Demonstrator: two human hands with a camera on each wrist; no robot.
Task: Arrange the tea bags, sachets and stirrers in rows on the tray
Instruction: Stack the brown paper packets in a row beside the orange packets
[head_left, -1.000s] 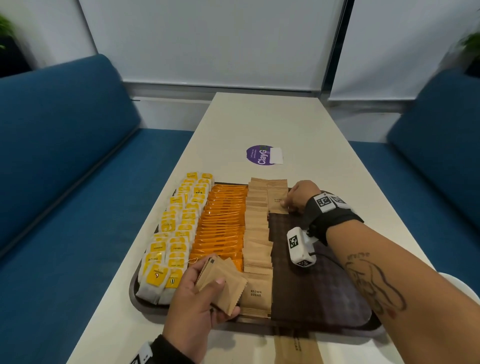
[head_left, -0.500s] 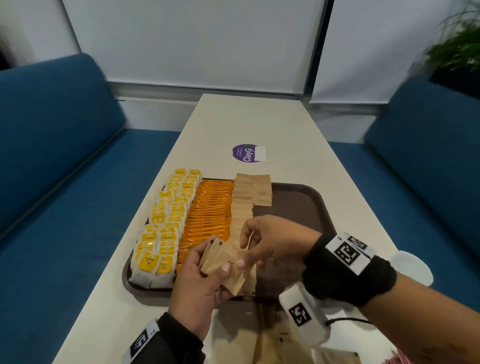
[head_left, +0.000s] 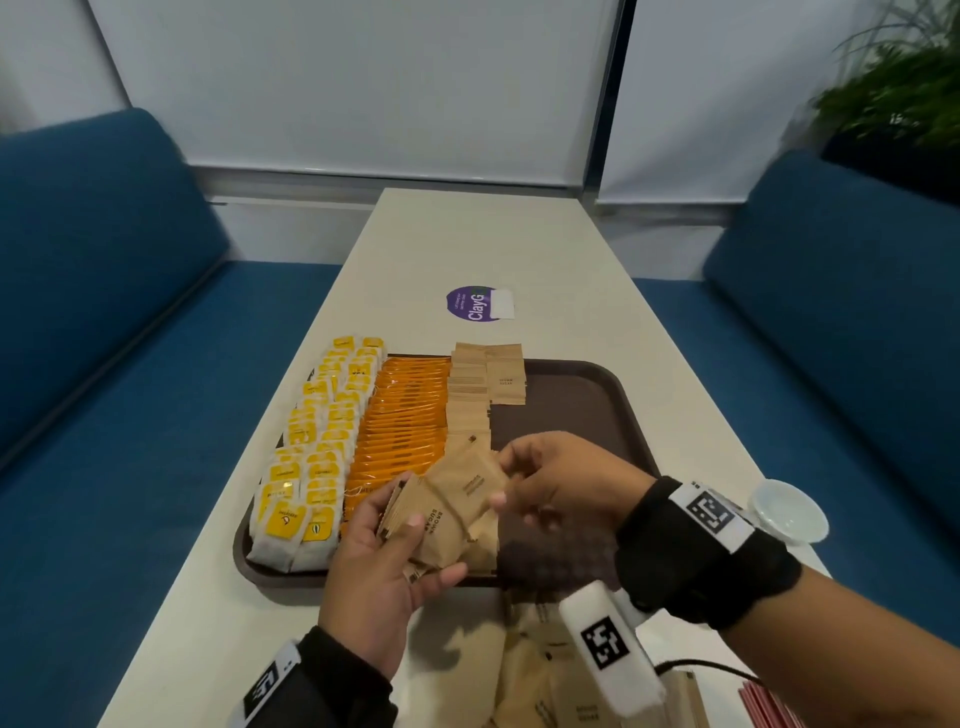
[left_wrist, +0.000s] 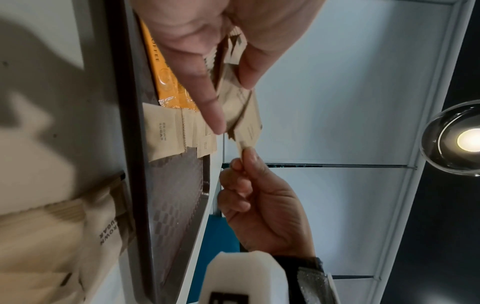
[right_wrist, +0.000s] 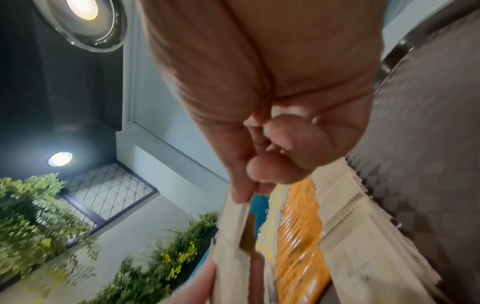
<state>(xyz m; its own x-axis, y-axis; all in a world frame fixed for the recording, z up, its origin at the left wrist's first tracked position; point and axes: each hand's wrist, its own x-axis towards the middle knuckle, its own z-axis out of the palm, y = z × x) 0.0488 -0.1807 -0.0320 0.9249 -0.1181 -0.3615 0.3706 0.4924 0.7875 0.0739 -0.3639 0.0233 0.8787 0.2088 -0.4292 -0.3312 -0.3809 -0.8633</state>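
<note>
we've got our left hand (head_left: 382, 564) up over the near edge of the tray (head_left: 587, 395), fingers and thumb curled around a fanned stack of brown sugar packets (head_left: 441, 519); our right hand (head_left: 563, 486) is right beside it, thumb and fingertip pinching the corner of the top packet (head_left: 470, 480) while the other fingers are tucked in; the left wrist view shows that pinch pretty clearly, right hand (left_wrist: 262, 203) below, left hand (left_wrist: 221, 47) above, the packet (left_wrist: 244, 115) stretched between them; in the right wrist view our right hand (right_wrist: 272, 102) is blurry but the fingers are bunched tight on a packet edge (right_wrist: 233, 224).

on the tray things sit in lines running away from us; yellow tea bags (head_left: 317, 452) in two rows along the left side, some spilling over the left rim; orange coffee sticks (head_left: 402, 421) just beside them; then a row of brown sugar packets (head_left: 467, 400) touching the orange ones, with a second short brown row (head_left: 506, 379) started at the far end; the right part of the tray is bare brown.

the tray sits on a pale table (head_left: 467, 244); a loose heap of more brown packets (head_left: 535, 670) lies on the table near us, and some red sticks (head_left: 769, 706) poke in at the bottom right corner; a purple sticker (head_left: 475, 304) is out past the tray, and a small clear plastic cup (head_left: 789, 512) sits on the table to the right; blue benches (head_left: 104, 291) on both sides.
</note>
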